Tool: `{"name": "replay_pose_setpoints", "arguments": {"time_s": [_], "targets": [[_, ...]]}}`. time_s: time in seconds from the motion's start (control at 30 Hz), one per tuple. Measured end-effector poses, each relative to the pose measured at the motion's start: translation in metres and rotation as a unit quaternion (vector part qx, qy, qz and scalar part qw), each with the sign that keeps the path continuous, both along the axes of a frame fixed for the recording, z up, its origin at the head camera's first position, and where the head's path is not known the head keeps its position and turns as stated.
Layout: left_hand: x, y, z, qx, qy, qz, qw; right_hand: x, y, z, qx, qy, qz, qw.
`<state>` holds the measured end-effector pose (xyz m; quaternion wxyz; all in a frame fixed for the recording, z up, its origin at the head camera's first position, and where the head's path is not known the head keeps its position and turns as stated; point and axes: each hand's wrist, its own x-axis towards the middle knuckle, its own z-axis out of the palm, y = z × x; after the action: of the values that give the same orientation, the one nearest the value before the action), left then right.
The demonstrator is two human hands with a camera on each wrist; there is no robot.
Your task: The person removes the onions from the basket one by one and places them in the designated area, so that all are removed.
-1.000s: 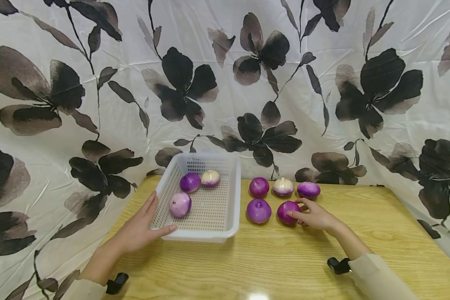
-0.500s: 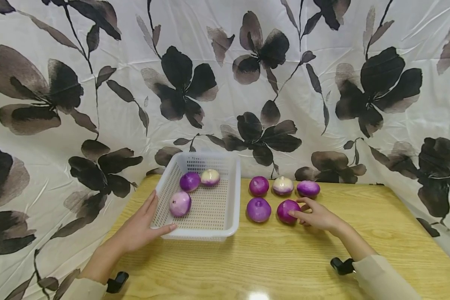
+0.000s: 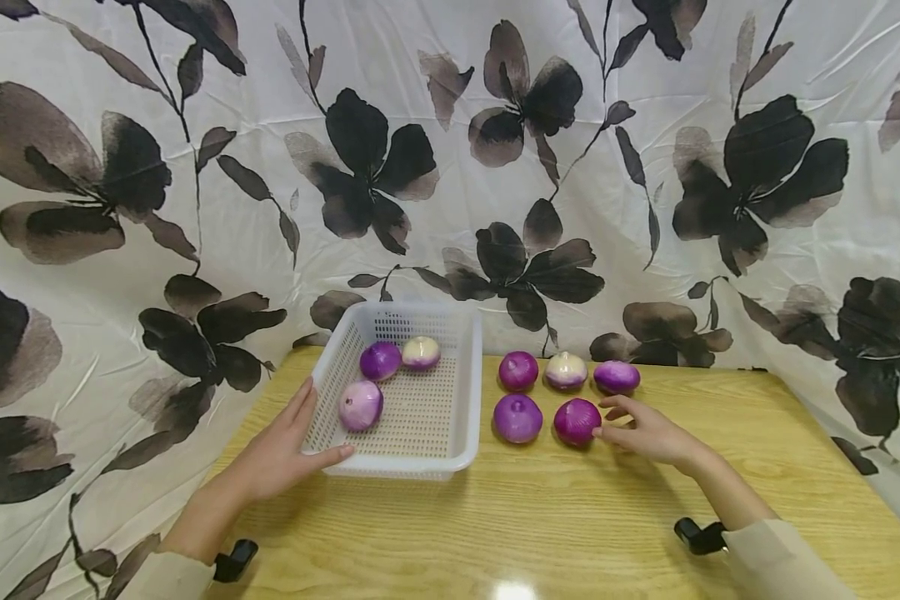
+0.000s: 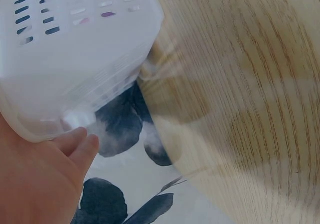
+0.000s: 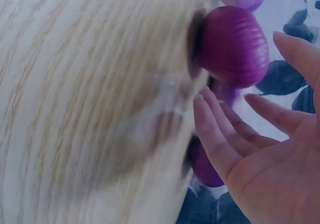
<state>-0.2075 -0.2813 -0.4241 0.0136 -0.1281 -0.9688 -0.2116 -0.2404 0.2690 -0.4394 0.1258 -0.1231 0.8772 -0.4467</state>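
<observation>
sitting on the wooden table [image 3: 570, 533] near the middle of the frame is a purple onion [image 3: 577, 421], the one at the right end of the front row. the right hand [image 3: 645, 432] is just beside it on its right, with fingers loose and spread and nothing held. in the right wrist view the same onion is at the upper right and the fingers [image 5: 220, 134] reach toward it, but i cannot tell if they touch it.

another purple onion [image 3: 517, 417] lies just to its left. behind these two, a back row has a purple onion [image 3: 518, 371], a white and purple onion [image 3: 566, 371] and one more purple onion [image 3: 617, 377].

left of the onions stands a white basket [image 3: 471, 392] full of little holes. inside it are a pale pink onion [image 3: 360, 405] near the front, a purple one [image 3: 380, 361] behind it, and a white and purple one [image 3: 421, 352] next to that.

the left hand [image 3: 277, 454] holds the basket's front left corner, thumb over the rim and fingers along the side wall.

behind the table, filling the upper part of the frame, hangs a white cloth with dark flowers [image 3: 360, 158].
</observation>
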Motion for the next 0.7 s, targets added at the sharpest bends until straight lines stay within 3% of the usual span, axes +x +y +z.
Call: {"name": "replay_pose_setpoints", "arguments": {"time_s": [0.2,0.7], "targets": [[0.0,0.0,0.0,0.001,0.001,-0.001,1.0,0.003,0.003,0.007,0.034,0.035,0.025,0.998],[-0.001,-0.001,-0.002,0.003,0.003,0.0,1.0,0.017,-0.006,0.026,0.056,0.098,0.072,0.991]]}}
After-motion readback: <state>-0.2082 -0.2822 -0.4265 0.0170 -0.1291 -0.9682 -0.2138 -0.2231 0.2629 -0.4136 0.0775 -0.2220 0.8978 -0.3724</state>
